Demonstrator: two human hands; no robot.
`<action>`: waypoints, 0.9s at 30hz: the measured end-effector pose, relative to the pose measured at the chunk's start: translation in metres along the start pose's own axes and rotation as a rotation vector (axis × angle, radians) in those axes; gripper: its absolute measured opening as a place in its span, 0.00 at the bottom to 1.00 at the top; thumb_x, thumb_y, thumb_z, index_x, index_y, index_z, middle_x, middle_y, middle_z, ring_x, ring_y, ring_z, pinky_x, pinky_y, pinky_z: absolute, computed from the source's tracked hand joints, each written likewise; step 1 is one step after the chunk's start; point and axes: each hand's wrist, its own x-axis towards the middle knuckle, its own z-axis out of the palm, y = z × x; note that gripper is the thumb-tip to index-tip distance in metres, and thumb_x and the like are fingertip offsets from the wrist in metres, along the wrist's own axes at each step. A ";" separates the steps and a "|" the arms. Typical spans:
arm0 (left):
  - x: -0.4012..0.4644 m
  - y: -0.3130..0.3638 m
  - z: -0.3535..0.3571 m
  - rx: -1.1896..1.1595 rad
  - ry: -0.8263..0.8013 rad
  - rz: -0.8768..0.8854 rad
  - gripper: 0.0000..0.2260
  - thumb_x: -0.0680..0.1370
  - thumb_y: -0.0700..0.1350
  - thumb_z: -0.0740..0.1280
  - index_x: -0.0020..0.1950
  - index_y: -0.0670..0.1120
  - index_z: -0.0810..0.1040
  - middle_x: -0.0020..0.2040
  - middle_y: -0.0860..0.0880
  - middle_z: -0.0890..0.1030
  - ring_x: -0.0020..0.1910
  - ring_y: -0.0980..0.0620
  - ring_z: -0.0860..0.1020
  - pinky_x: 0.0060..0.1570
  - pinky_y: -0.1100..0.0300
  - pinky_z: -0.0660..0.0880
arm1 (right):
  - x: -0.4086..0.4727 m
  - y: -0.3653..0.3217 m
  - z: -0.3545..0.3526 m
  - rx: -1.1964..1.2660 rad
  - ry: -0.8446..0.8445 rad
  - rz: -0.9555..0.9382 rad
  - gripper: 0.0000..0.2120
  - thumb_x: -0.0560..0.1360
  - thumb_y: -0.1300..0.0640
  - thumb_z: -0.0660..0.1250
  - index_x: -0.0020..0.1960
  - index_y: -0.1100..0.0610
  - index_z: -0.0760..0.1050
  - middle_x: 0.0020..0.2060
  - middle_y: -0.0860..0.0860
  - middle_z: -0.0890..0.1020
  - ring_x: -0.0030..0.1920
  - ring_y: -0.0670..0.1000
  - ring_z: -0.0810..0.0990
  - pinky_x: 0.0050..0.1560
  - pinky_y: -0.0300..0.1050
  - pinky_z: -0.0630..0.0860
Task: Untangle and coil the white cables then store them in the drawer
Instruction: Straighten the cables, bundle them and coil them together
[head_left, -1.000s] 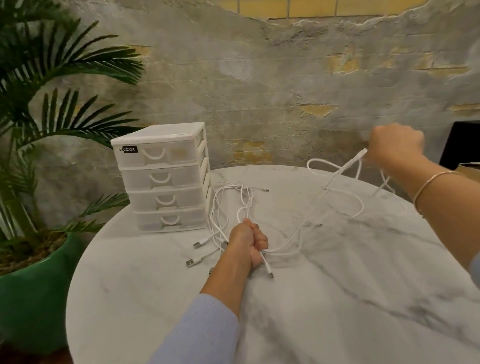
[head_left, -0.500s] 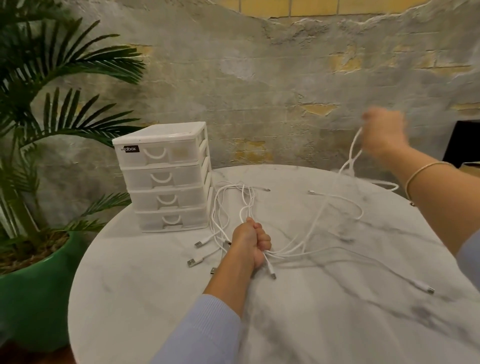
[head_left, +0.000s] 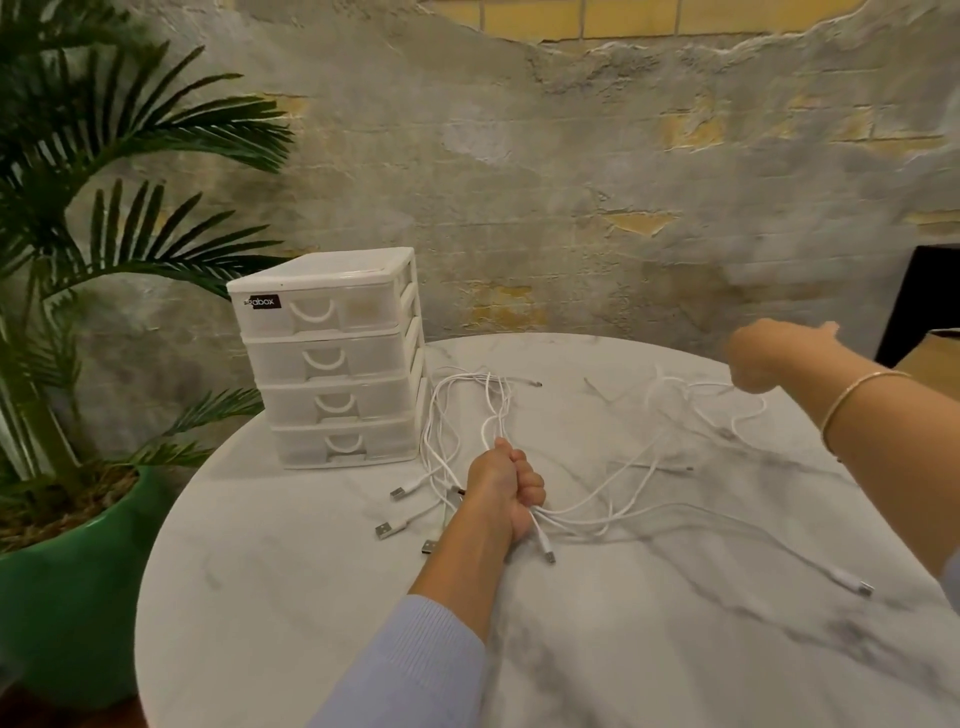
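Observation:
Several white cables (head_left: 618, 493) lie tangled across the marble table (head_left: 675, 649). My left hand (head_left: 503, 488) grips a bunch of them in a fist at the table's middle, and USB plugs (head_left: 387, 530) stick out to its left. More loops (head_left: 457, 410) run from the fist toward the white four-drawer unit (head_left: 332, 364), whose drawers are all closed. One cable end (head_left: 862, 588) lies far right. My right hand (head_left: 763, 358) is blurred, low over the far-right loops (head_left: 727, 395); whether it holds a cable is unclear.
A green pot (head_left: 62, 597) with a palm plant (head_left: 104, 182) stands off the table's left edge. A rough plaster wall rises close behind the table. A dark object (head_left: 930, 301) and a cardboard edge (head_left: 930, 348) sit at far right.
My right hand has dropped from a raised position down toward the table, and the cable it lifted now lies slack on the surface. The left fist has stayed put.

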 end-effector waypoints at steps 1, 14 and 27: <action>0.000 0.000 0.000 -0.004 0.000 0.001 0.22 0.84 0.50 0.49 0.30 0.47 0.58 0.16 0.54 0.56 0.12 0.59 0.54 0.13 0.71 0.49 | -0.002 -0.003 -0.002 -0.040 0.022 0.007 0.20 0.78 0.61 0.54 0.70 0.58 0.66 0.69 0.56 0.68 0.71 0.61 0.64 0.70 0.68 0.49; 0.000 0.000 -0.001 -0.024 0.006 0.023 0.21 0.84 0.49 0.49 0.31 0.47 0.59 0.16 0.54 0.57 0.12 0.58 0.54 0.13 0.71 0.48 | -0.010 -0.020 -0.007 -0.128 -0.191 -0.214 0.13 0.74 0.58 0.64 0.57 0.63 0.76 0.51 0.54 0.79 0.43 0.51 0.78 0.54 0.44 0.76; 0.002 -0.001 0.000 -0.030 0.005 0.042 0.21 0.84 0.49 0.49 0.31 0.47 0.59 0.16 0.54 0.56 0.12 0.59 0.54 0.13 0.71 0.48 | -0.012 0.009 0.012 -0.334 0.037 -0.111 0.18 0.76 0.60 0.63 0.66 0.59 0.71 0.63 0.54 0.74 0.63 0.56 0.73 0.66 0.54 0.67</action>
